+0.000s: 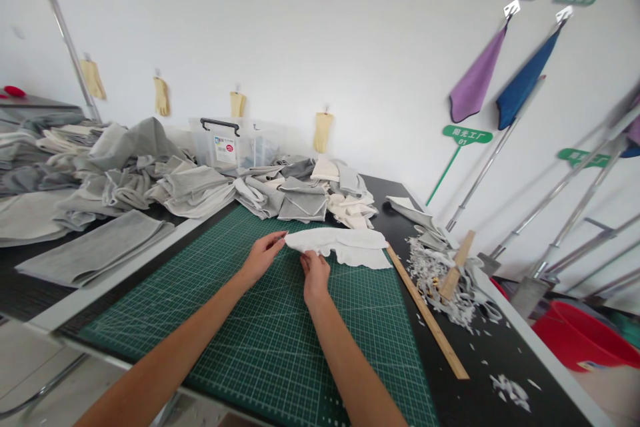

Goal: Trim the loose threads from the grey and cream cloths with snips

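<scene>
A white piece of cloth [345,243], folded over with a wavy near edge, lies across the far part of the green cutting mat [280,327]. My left hand [265,255] pinches the cloth's left end between thumb and fingers. On the near edge, a little to the right, my right hand [315,272] has its fingers closed on the same cloth. The cloth's right end lies flat beside the top of a wooden ruler [427,313].
Piles of grey and cream cloths [303,197] lie beyond the mat, with a larger heap [125,167] at left. A clear plastic box [220,147] stands behind. White scraps [450,287] and a wooden stick [457,265] lie at right, near a red bucket [580,337].
</scene>
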### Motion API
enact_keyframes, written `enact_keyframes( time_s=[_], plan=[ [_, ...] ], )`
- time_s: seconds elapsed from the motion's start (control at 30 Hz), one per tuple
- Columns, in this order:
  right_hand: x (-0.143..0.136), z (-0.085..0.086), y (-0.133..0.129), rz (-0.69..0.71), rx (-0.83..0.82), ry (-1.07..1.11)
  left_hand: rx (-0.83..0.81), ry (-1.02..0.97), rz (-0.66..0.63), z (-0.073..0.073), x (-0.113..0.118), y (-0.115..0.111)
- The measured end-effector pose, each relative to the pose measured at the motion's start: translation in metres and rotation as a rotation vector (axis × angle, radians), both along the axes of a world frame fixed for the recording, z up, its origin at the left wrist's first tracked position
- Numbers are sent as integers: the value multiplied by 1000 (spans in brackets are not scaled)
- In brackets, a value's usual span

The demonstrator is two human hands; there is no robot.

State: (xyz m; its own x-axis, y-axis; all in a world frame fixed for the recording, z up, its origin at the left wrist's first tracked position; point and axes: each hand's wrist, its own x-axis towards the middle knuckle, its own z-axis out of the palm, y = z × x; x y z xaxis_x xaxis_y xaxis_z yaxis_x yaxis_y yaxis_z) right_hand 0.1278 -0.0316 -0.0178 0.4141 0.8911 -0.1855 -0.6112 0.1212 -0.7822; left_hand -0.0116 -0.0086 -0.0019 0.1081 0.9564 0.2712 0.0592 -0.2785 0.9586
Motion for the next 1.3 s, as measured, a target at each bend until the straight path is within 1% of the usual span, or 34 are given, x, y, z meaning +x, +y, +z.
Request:
enact_keyframes(
  time_s=[0.13, 0.33, 0.53, 0.77, 0.97, 1.13, 1.3],
  plan=[
    [0, 1, 0, -19, 32, 59, 33, 69, 17, 0, 1, -2],
    [1, -4, -2, -13, 54, 98, 82, 175, 35, 1, -1, -3],
    [1, -7, -7, 85, 71, 89, 114, 364, -3, -6, -5, 3],
    [0, -5, -13, 144, 84, 30, 198, 540, 71, -11, -4, 10],
    [-2, -5, -15, 172, 112, -66, 236, 566, 125, -13, -4, 23],
    [-1, -6, -15, 160, 117, -161, 242, 554, 102, -13, -6, 29],
    [-3, -5, -17, 119, 75, -205, 253, 543, 64, -10, -11, 31]
  ],
)
